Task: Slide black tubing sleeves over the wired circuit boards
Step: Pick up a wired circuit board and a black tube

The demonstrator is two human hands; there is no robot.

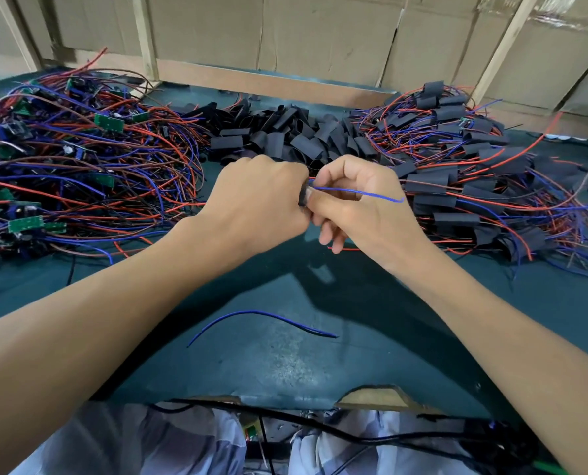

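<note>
My left hand (255, 204) and my right hand (361, 204) meet at the middle of the table, fingers curled. Between them sits a black tubing sleeve (303, 197), gripped by my left hand; only its end shows. A blue wire (357, 193) comes out of it and runs right across my right hand, whose thumb and fingers pinch it. The board itself is hidden in my hands. Loose black sleeves (279, 138) are heaped just behind my hands. Bare green boards with wires (80, 159) pile up at the left. Sleeved boards (464, 173) pile up at the right.
The table has a dark green mat (285, 365). A loose blue wire (261, 320) lies on it near me. Cardboard sheets and wooden battens (285, 36) wall off the back. A black cable (320, 430) runs along the near edge above my lap.
</note>
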